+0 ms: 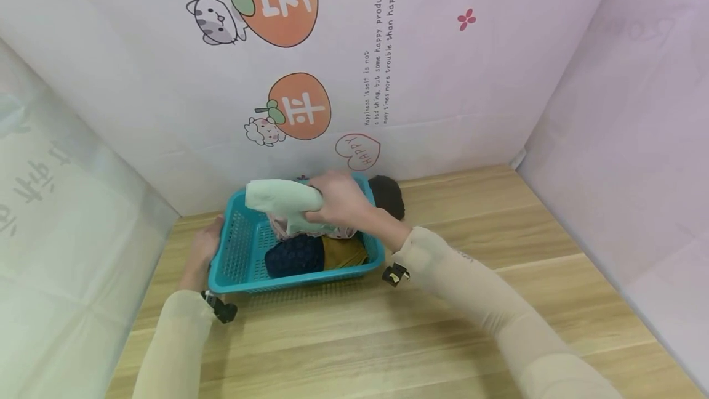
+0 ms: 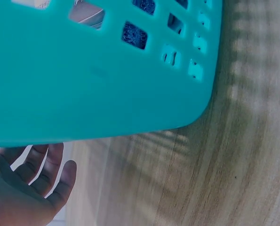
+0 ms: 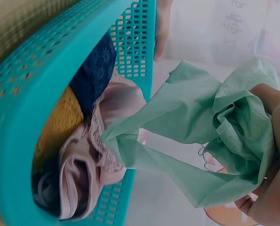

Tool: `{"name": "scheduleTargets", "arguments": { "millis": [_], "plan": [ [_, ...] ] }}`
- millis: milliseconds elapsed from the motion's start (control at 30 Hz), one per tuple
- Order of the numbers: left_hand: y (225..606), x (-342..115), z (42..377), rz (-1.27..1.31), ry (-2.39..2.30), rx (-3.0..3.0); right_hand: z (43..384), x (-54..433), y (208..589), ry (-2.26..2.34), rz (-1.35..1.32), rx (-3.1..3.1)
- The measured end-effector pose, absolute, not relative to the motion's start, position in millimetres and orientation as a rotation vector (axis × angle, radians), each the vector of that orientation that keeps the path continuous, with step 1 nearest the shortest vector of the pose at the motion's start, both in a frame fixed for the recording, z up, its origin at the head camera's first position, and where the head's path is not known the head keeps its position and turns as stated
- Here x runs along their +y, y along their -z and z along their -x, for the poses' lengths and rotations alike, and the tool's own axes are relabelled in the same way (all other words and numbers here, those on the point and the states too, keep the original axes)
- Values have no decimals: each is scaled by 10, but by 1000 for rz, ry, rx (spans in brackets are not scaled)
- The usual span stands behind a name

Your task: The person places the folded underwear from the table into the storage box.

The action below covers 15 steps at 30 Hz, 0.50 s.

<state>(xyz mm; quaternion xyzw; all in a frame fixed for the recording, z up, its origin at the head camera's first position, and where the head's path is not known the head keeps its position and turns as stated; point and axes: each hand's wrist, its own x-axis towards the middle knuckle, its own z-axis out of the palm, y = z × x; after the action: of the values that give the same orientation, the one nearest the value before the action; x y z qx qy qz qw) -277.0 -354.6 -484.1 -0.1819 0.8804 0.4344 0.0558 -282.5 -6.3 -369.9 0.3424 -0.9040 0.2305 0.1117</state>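
Note:
My right hand grips a pair of light green underpants above the basket. In the right wrist view the underpants are bunched against the palm, with a loose part hanging toward the basket. My left hand is at the left side of the teal plastic basket; in the left wrist view its fingers are spread and loosely bent beside the wall. Inside the basket lie a dark navy patterned cloth, a mustard cloth and a pale pink lace-trimmed garment.
A dark brown or black item lies against the basket's right back corner. The basket stands on a wood-grain table. White printed sheets hang behind and on both sides.

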Motion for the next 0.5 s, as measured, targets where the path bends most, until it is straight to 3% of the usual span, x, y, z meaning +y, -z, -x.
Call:
{"name": "scheduleTargets", "arguments": {
  "millis": [500],
  "plan": [
    [4850,-3570,2788,544,-1325,2682,2692,-414,3714,-646,-1078,-2706]
  ]
}}
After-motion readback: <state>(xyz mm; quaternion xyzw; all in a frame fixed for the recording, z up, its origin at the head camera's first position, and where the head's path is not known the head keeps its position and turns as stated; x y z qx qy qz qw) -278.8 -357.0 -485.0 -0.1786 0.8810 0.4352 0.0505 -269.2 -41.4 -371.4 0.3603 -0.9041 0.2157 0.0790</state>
